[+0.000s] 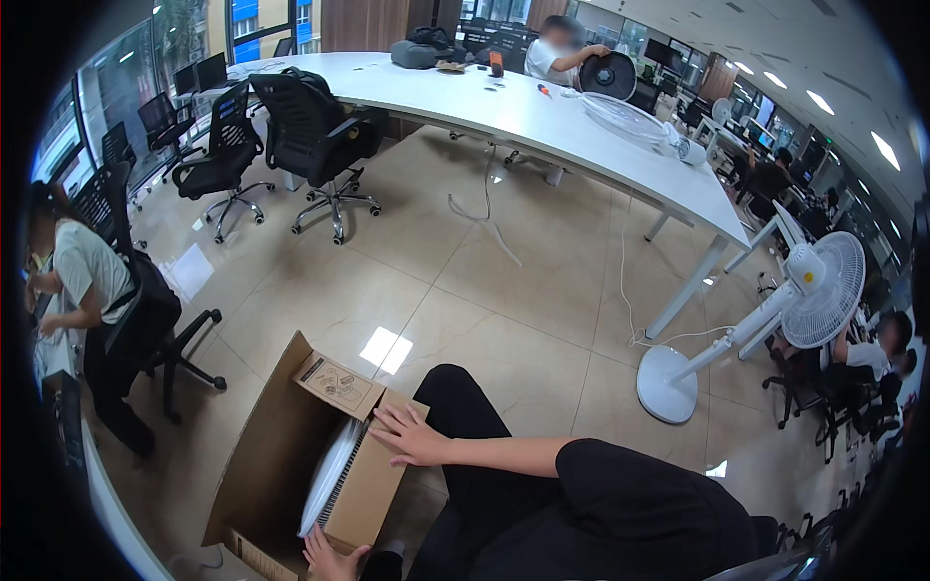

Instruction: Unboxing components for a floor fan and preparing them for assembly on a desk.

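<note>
An open cardboard box (258,443) stands before me, tilted in this view. Inside, against its right wall, is a white round part (336,465) with a closely ribbed edge, possibly a fan grille. My right hand (410,436) lies palm down with spread fingers on the box's right flap, near its upper corner. At the lower end, my left hand (330,558) has its fingertips at the rim of the white part and its thumb apart, by the flap edge. The bottom of the box is in shadow.
A white pedestal fan (668,385) stands right, its cord on the floor. A long white table (465,91) crosses the back, where a person (552,58) holds a black round part. Another person (94,290) stands left beside office chairs (312,131). A strap trails on the tiles.
</note>
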`<action>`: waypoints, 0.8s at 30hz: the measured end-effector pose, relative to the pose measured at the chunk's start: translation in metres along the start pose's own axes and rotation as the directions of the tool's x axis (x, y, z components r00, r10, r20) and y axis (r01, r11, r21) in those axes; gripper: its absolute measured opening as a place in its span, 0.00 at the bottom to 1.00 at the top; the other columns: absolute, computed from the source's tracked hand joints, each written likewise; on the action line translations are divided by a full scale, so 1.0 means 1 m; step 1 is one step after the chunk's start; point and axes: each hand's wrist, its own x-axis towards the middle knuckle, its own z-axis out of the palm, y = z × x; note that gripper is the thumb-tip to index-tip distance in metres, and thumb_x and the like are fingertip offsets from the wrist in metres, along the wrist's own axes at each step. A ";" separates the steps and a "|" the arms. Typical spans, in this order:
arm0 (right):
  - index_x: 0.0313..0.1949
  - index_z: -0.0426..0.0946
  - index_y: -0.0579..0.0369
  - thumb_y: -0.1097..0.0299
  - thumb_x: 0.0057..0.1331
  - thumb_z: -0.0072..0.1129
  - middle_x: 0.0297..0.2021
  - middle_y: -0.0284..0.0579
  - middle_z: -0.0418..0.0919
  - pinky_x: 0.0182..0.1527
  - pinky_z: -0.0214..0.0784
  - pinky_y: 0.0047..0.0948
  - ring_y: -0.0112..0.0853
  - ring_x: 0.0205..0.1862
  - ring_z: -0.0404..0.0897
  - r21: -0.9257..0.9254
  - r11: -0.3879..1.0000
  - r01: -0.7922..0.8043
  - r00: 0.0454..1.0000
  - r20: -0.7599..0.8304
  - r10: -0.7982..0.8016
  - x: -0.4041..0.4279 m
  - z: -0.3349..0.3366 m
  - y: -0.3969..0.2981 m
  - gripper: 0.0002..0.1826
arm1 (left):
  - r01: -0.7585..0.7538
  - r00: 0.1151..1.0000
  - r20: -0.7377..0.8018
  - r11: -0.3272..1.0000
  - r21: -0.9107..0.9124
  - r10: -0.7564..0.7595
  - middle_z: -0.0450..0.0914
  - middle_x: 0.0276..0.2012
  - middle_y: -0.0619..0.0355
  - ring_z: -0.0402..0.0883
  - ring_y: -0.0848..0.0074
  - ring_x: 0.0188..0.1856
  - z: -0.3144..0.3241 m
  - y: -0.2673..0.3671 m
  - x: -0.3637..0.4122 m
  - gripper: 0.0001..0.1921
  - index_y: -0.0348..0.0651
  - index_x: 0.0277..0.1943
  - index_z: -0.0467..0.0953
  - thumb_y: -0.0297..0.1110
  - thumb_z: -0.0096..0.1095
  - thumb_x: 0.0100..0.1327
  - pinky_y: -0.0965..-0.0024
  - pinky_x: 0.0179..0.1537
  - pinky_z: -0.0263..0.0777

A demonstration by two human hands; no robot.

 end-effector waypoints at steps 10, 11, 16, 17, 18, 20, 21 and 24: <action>0.73 0.55 0.40 0.51 0.53 0.71 0.71 0.54 0.52 0.67 0.48 0.71 0.55 0.74 0.48 -0.076 0.995 -0.068 0.996 0.055 0.072 0.013 0.003 -0.018 0.50 | 0.091 0.995 0.035 0.995 -0.026 -0.090 0.80 0.53 0.43 0.78 0.47 0.55 0.003 -0.003 0.012 0.49 0.40 0.64 0.69 0.54 0.83 0.40 0.50 0.58 0.70; 0.73 0.55 0.40 0.51 0.53 0.71 0.71 0.54 0.52 0.67 0.48 0.71 0.55 0.74 0.48 -0.066 0.997 -0.048 0.997 0.062 0.052 0.016 0.005 -0.024 0.50 | 0.114 0.993 0.030 0.993 -0.023 -0.113 0.80 0.53 0.43 0.78 0.47 0.55 0.005 -0.006 0.006 0.49 0.40 0.64 0.69 0.54 0.83 0.40 0.50 0.58 0.70; 0.73 0.55 0.39 0.51 0.54 0.70 0.72 0.54 0.51 0.66 0.51 0.71 0.56 0.75 0.46 -0.117 0.989 -0.091 0.996 -0.025 0.089 0.008 0.006 -0.012 0.49 | 0.066 0.948 -0.309 0.996 -0.057 -0.080 0.79 0.39 0.54 0.76 0.56 0.49 0.063 -0.018 0.023 0.45 0.42 0.41 0.71 0.53 0.84 0.14 0.56 0.47 0.64; 0.73 0.55 0.39 0.51 0.54 0.70 0.72 0.54 0.51 0.66 0.51 0.71 0.56 0.75 0.46 -0.115 0.990 -0.078 0.997 -0.024 0.076 0.008 0.007 -0.009 0.49 | 0.077 0.944 -0.316 0.995 -0.059 -0.091 0.79 0.39 0.54 0.76 0.56 0.49 0.067 -0.020 0.022 0.45 0.42 0.41 0.71 0.53 0.84 0.14 0.56 0.47 0.64; 0.73 0.55 0.39 0.51 0.54 0.70 0.72 0.54 0.50 0.66 0.51 0.71 0.56 0.75 0.46 -0.110 0.991 -0.077 0.997 -0.025 0.075 0.009 0.008 -0.011 0.49 | 0.073 0.953 -0.291 0.995 -0.068 -0.090 0.79 0.40 0.53 0.75 0.56 0.49 0.063 -0.020 0.019 0.45 0.42 0.42 0.71 0.54 0.83 0.16 0.57 0.48 0.64; 0.72 0.56 0.39 0.52 0.54 0.70 0.71 0.54 0.52 0.66 0.51 0.69 0.56 0.74 0.48 -0.101 0.991 -0.085 0.996 -0.001 0.086 0.010 0.006 -0.011 0.48 | 0.089 0.956 -0.271 0.993 -0.080 -0.108 0.79 0.40 0.53 0.75 0.56 0.49 0.059 -0.018 0.018 0.45 0.42 0.44 0.72 0.55 0.83 0.19 0.57 0.48 0.63; 0.72 0.56 0.39 0.52 0.54 0.70 0.71 0.54 0.52 0.66 0.51 0.69 0.56 0.74 0.48 -0.096 0.994 -0.059 0.998 0.010 0.060 0.012 -0.001 -0.011 0.48 | 0.038 0.955 -0.291 0.996 -0.082 -0.061 0.79 0.40 0.53 0.75 0.56 0.49 0.059 -0.018 0.019 0.45 0.42 0.44 0.72 0.56 0.83 0.18 0.56 0.49 0.63; 0.68 0.65 0.45 0.51 0.59 0.67 0.68 0.54 0.58 0.66 0.52 0.64 0.54 0.69 0.56 -0.141 0.985 -0.098 0.995 0.015 0.102 0.016 -0.012 -0.012 0.39 | -0.013 0.951 -0.309 0.997 -0.078 -0.011 0.79 0.41 0.52 0.75 0.55 0.49 0.058 -0.019 0.020 0.47 0.42 0.45 0.73 0.58 0.82 0.18 0.56 0.49 0.64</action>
